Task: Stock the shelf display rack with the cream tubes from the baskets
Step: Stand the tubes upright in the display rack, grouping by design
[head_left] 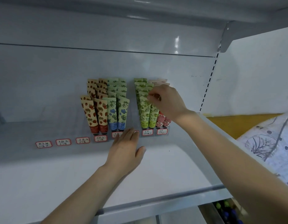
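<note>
Head view: right hand (pixel 167 101) pinches one green tube (pixel 153 116) (flat top); left hand (pixel 126 149) rests flat on clear plastic rack (pixel 133 122)

Bare arms, printed top

My left forearm (pixel 89 185) and right forearm (pixel 221 143) are uncovered, as are my left hand (pixel 125 152) and right hand (pixel 167 101). Beside my right arm shows my top (pixel 272 143): pale white cloth printed with grey-blue brush-drawn leaves and stems, scattered dark dots, and a thin dark line crossing it.
</note>
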{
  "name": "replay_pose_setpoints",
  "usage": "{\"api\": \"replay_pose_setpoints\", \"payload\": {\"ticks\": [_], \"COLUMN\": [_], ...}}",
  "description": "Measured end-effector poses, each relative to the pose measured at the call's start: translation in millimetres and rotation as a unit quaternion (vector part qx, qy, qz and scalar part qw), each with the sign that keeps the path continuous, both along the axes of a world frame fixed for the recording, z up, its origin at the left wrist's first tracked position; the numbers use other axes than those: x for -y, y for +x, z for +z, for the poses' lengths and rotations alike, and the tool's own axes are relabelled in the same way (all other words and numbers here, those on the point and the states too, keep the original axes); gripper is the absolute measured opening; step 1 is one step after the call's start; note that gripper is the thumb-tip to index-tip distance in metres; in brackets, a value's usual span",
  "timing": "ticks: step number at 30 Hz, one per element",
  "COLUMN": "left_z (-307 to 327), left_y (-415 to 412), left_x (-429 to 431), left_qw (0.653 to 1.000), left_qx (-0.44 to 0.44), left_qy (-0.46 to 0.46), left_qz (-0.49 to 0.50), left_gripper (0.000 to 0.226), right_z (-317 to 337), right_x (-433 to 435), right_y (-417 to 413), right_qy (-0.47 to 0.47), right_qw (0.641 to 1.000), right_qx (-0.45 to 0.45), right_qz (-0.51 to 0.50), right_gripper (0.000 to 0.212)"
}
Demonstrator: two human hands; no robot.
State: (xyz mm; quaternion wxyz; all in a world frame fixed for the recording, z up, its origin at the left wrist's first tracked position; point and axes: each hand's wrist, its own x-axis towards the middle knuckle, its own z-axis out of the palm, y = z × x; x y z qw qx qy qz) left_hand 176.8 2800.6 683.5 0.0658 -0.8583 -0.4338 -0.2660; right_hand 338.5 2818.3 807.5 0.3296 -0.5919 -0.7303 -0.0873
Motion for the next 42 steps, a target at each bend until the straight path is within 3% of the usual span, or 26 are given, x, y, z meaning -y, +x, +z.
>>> {"api": "replay_pose_setpoints", "payload": {"ticks": [6, 10, 15, 24, 35, 37, 42], "left_z": [23.5, 30.5, 17.6, 10.8, -17.4, -32.1, -81.2], "left_y": [-8.0, -20.5, -48.7, -119.6, -252.8, -281.7, -338.7], "left_x": [12.2, 39.2, 80.4, 141.7, 208.9, 219.7, 232.9], "left_qw": [0.999, 0.996, 0.995, 0.991, 0.995, 0.996, 0.993], "left_qx": [-0.004, -0.001, 0.048, 0.036, 0.015, 0.004, -0.015], "left_qy": [0.050, 0.091, 0.089, 0.101, 0.066, 0.046, -0.048], "left_qz": [-0.006, 0.002, 0.016, 0.084, 0.070, 0.079, 0.105], "left_gripper": [0.032, 0.039, 0.023, 0.033, 0.036, 0.038, 0.041], "right_z": [-8.3, -19.1, -39.1, -65.4, -107.0, -132.3, -198.0], "right_x": [11.3, 18.6, 28.2, 65.4, 167.1, 189.9, 217.6], "right_y": [-5.0, -20.8, -52.7, -118.7, -236.7, -255.3, -276.3], "right_qy": [0.016, -0.010, -0.032, -0.041, 0.026, -0.002, -0.177], "right_qw": [1.000, 0.998, 0.988, 0.974, 0.972, 0.973, 0.968], "right_qx": [0.008, -0.006, -0.010, -0.009, -0.069, -0.070, -0.038], "right_qz": [0.016, 0.065, 0.152, 0.224, 0.223, 0.221, 0.172], "right_gripper": [0.022, 0.020, 0.021, 0.020, 0.019, 0.020, 0.022]}}
